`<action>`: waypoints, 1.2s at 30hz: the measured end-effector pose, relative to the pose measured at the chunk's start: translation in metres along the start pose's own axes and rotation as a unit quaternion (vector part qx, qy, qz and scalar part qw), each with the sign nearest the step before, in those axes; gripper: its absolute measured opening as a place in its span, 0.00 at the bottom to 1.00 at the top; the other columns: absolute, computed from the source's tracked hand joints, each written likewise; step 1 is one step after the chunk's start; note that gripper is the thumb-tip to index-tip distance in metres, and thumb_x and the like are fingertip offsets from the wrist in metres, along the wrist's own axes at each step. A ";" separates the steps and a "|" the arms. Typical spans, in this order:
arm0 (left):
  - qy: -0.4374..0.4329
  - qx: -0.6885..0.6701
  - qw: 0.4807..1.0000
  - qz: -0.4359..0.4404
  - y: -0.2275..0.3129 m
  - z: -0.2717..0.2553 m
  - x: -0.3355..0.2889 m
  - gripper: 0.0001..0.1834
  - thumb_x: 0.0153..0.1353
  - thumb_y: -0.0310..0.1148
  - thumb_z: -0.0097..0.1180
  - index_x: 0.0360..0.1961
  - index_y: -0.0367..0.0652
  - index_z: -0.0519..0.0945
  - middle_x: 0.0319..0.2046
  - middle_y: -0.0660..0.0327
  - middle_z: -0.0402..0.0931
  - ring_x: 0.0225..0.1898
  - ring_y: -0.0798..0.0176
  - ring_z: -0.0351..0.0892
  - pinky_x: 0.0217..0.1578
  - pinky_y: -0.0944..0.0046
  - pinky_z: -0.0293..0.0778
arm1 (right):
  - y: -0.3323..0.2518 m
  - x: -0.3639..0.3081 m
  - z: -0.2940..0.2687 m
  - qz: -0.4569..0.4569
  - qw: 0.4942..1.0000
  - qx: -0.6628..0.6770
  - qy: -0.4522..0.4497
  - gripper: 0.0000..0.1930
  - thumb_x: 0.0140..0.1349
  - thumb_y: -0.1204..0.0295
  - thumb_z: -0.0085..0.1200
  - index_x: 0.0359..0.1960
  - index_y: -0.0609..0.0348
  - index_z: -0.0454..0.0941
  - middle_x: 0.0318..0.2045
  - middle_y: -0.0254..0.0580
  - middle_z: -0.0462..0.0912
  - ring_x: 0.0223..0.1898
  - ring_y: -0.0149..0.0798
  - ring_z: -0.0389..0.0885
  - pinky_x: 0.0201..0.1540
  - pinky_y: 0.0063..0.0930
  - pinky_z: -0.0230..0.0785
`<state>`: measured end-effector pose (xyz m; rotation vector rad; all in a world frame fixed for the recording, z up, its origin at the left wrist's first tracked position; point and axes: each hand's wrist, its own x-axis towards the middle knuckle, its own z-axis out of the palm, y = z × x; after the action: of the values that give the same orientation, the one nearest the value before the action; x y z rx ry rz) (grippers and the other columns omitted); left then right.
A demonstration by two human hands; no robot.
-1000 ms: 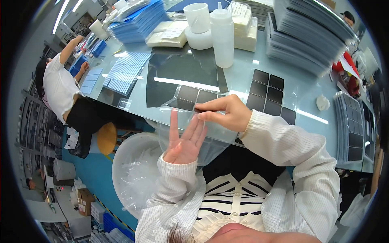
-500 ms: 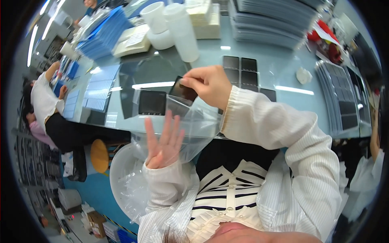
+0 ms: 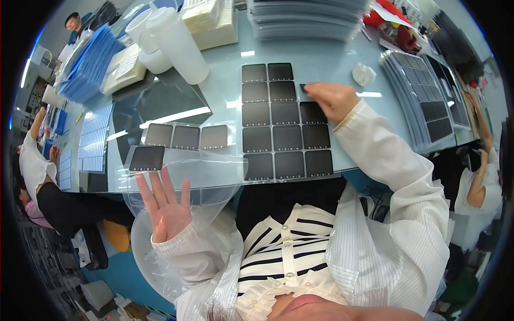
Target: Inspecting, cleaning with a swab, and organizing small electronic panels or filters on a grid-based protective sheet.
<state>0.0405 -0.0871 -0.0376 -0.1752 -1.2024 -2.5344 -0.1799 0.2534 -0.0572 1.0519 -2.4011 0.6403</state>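
My right hand [image 3: 334, 101] is closed in a pinch at the upper right of a grid of dark square panels [image 3: 285, 112]. It grips a thin dark panel [image 3: 303, 88], of which only a narrow edge shows past the fingertips. Palm up with fingers spread, my left hand [image 3: 168, 211] is open at the table's front edge, beside or under a clear plastic film [image 3: 209, 171]; which of the two I cannot tell. One dark panel [image 3: 146, 158] lies on the film just beyond the left fingertips. Behind it sits a row of three greyish panels [image 3: 186, 137].
White plastic bottles [image 3: 176, 48] stand at the back left near blue stacked sheets [image 3: 91, 67]. Tall stacks of clear trays [image 3: 305, 18] rise at the back, others [image 3: 415, 101] at right. A crumpled white tissue [image 3: 363, 75] lies nearby. A white bin [image 3: 144, 251] stands below. Other people sit left and right.
My right hand has carried the dark panel rightward from near the film to the grid's right side. My left hand stays open. The view has shifted, showing more of the grid.
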 end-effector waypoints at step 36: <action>-0.218 0.088 0.972 -0.015 -0.006 0.026 -0.001 0.50 0.52 0.39 0.49 0.67 0.54 0.27 0.68 0.53 0.20 0.69 0.51 0.20 0.62 0.41 0.28 | -0.190 0.079 0.028 -0.170 0.931 0.319 0.057 0.23 0.46 0.69 0.65 0.45 0.62 0.75 0.44 0.50 0.79 0.42 0.47 0.80 0.43 0.31 0.74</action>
<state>0.0385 -0.0633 -0.0259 -0.7028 -1.5907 -2.4709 -0.0898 0.0783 0.0092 1.5841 -1.8634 1.3536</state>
